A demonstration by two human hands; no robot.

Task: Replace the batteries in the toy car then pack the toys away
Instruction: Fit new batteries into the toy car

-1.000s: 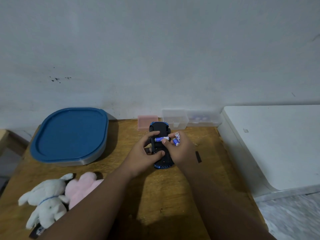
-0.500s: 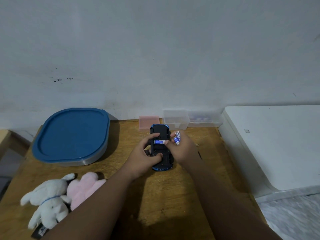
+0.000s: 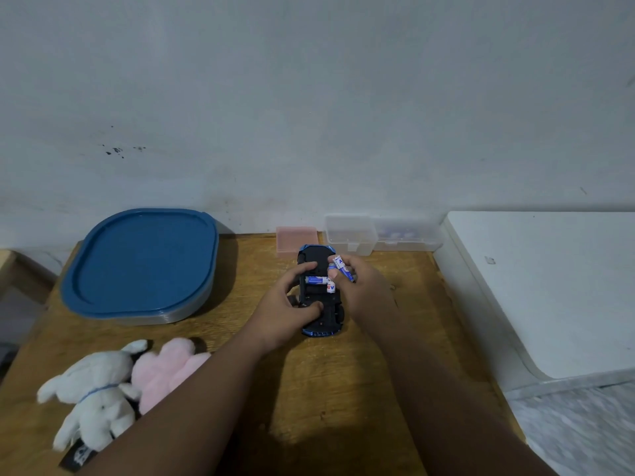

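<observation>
Gripping the upturned blue-and-black plastic toy car [image 3: 319,314] from its left side, the left hand [image 3: 287,316] steadies it on the wooden table [image 3: 343,389]; the right hand [image 3: 364,290] pinches blue-and-white cylindrical batteries [image 3: 342,266] just above the car's open compartment.

Two bare forearms come in from the bottom edge, no sleeves on either. Left hand [image 3: 288,312] and right hand [image 3: 365,293] both bare: no gloves, rings, watch or wristband that can be made out. Nails short and unpainted where visible. Wrists plain. Upper arms run out of frame, so clothing can't be told.
</observation>
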